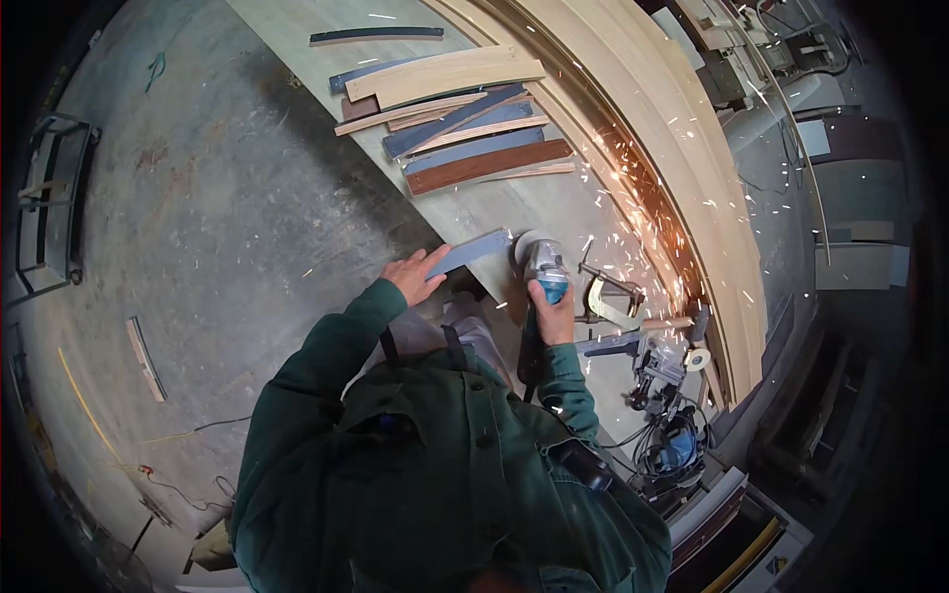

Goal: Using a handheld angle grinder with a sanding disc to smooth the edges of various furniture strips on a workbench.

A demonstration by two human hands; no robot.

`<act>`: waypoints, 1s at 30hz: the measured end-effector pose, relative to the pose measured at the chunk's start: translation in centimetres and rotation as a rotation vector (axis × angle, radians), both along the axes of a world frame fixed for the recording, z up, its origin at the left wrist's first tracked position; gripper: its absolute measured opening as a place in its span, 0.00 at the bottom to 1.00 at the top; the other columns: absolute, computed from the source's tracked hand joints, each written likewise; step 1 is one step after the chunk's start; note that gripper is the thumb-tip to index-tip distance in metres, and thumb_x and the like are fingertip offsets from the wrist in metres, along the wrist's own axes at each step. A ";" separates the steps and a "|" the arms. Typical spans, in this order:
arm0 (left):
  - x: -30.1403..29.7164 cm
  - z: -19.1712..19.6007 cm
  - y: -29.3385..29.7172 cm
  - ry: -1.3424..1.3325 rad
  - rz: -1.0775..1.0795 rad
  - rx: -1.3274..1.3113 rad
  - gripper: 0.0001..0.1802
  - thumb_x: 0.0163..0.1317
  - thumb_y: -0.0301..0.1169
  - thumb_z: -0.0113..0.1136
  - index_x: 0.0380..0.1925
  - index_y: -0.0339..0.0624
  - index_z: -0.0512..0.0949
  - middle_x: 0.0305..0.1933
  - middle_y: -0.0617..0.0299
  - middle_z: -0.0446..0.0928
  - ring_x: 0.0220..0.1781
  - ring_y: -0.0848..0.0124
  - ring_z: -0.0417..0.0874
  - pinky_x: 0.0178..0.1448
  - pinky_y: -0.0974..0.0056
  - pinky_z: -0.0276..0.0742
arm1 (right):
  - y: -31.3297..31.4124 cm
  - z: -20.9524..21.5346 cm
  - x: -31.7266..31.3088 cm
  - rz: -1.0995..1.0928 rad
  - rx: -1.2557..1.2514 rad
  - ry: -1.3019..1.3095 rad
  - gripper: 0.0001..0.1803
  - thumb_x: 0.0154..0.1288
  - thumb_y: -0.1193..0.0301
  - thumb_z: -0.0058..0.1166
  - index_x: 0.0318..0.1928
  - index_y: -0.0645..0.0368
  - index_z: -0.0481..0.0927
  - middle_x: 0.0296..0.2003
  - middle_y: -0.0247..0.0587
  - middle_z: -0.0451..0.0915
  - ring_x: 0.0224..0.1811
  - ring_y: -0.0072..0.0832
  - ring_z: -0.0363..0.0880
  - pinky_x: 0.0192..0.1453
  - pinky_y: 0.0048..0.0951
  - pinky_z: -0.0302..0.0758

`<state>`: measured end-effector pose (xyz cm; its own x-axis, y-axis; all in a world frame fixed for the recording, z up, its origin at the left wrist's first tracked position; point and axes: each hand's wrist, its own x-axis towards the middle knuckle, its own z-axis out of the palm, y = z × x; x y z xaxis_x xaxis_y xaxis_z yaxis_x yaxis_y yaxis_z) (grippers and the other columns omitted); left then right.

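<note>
Sparks (pixel 633 198) fly out from the angle grinder (pixel 542 265) and land across the tabletop (pixel 494 208); the right hand (pixel 554 314) is wrapped tight around the grinder's body, with its round disc end touching the end of a flat grey metal strip (pixel 469 251); the left hand (pixel 415 274) lies spread on the near end of that strip, pressing it down at the tabletop's edge; farther along the tabletop lies a pile of grey, brown and pale wood strips (pixel 460 124); long curved pale boards (pixel 643 109) run along the far side; just right of the grinder sit a clamp (pixel 608 296) and more tools with cords (pixel 667 445); the concrete floor (pixel 198 217) is to the left.
</note>
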<state>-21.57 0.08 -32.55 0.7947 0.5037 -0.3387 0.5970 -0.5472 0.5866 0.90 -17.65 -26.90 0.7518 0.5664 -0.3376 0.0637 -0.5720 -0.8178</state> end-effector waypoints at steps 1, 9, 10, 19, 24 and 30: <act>0.0 0.0 0.1 -0.001 0.002 0.001 0.32 0.66 0.47 0.51 0.69 0.64 0.56 0.48 0.49 0.73 0.42 0.45 0.80 0.45 0.46 0.76 | 0.2 0.1 0.2 0.002 0.001 -0.001 0.37 0.53 0.53 0.69 0.54 0.64 0.69 0.43 0.47 0.79 0.43 0.31 0.77 0.50 0.31 0.73; 0.2 0.3 -0.1 -0.012 -0.006 -0.001 0.32 0.66 0.46 0.51 0.68 0.64 0.56 0.49 0.48 0.72 0.43 0.46 0.79 0.47 0.48 0.75 | 1.4 1.6 -0.7 0.194 -0.109 -0.002 0.44 0.50 0.47 0.68 0.60 0.61 0.66 0.45 0.55 0.80 0.48 0.41 0.81 0.52 0.35 0.74; 0.3 0.2 -0.1 -0.011 -0.004 -0.002 0.32 0.66 0.46 0.51 0.68 0.64 0.56 0.49 0.48 0.72 0.43 0.46 0.79 0.47 0.48 0.75 | 1.2 1.6 -0.8 0.209 -0.124 -0.011 0.45 0.50 0.47 0.68 0.60 0.61 0.65 0.45 0.56 0.80 0.48 0.42 0.81 0.52 0.36 0.74; 0.1 0.8 0.0 0.006 0.001 0.002 0.31 0.66 0.47 0.51 0.68 0.64 0.56 0.48 0.49 0.72 0.45 0.48 0.79 0.48 0.48 0.74 | 1.4 2.0 -1.8 0.199 -0.109 -0.029 0.46 0.49 0.48 0.70 0.60 0.64 0.65 0.44 0.54 0.80 0.46 0.40 0.81 0.52 0.36 0.74; 0.3 1.3 0.1 0.047 -0.006 -0.023 0.31 0.66 0.47 0.50 0.68 0.65 0.55 0.50 0.50 0.72 0.45 0.47 0.79 0.49 0.49 0.74 | 0.7 0.8 -0.9 0.130 -0.126 -0.068 0.39 0.50 0.50 0.69 0.55 0.63 0.70 0.41 0.48 0.80 0.42 0.35 0.80 0.49 0.33 0.74; 0.0 0.2 0.2 0.009 -0.004 0.006 0.32 0.65 0.46 0.51 0.68 0.61 0.56 0.48 0.49 0.73 0.47 0.48 0.79 0.49 0.49 0.75 | -0.2 -0.4 0.1 0.060 -0.039 0.034 0.39 0.51 0.51 0.69 0.56 0.64 0.69 0.43 0.46 0.79 0.44 0.31 0.78 0.51 0.32 0.73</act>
